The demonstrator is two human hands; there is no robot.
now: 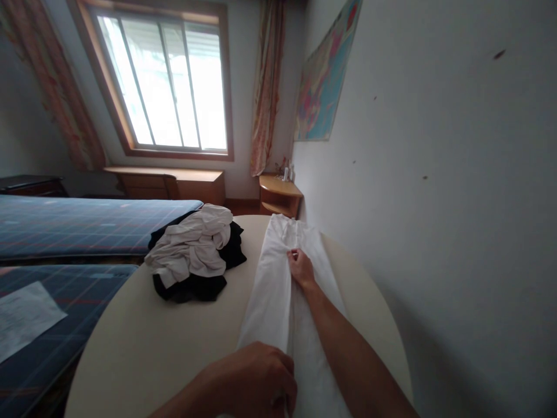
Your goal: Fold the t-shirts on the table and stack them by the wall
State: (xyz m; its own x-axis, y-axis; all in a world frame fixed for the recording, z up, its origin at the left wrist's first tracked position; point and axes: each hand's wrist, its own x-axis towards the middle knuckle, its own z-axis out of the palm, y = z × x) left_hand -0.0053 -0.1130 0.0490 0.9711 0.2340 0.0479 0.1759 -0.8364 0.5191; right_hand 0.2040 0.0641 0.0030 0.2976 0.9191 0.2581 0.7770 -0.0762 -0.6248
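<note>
Head camera view: one round cream-coloured table (139, 342), one pair of white trousers, two heaped garments, two hands, room furnishings behind.

Item: white trousers (270, 290). Laid lengthwise on the right half of the tabletop, with the waist end placed at the far rim and the legs extended towards the near edge. A lengthwise fold is shown along the middle; light creases are seen near the waist.

Right hand (301, 268): placed on the upper part of the trousers, below the waist. Thumb and fingertips are brought together in a narrow pinch, by which cloth at the central fold is held.

Left hand (267, 374): placed low, over the near part of the legs. The fingers are curled inward and the cloth's edge is gripped; the fingertips are partly hidden.

Heap, left of the trousers and apart from them: a pale grey garment (191, 241), crumpled, laid on top of a black garment (187, 288). Exact garment types cannot be told.

Surroundings, left: two blue plaid mattresses (87, 226), a sheet of paper (26, 319) being borne by the nearer one.

Surroundings, rear: a wood-framed window (169, 87), flanked by patterned curtains (266, 93); a wooden desk (200, 183) beneath; a corner shelf (281, 186). A map (328, 75) is fixed to the right wall.
</note>
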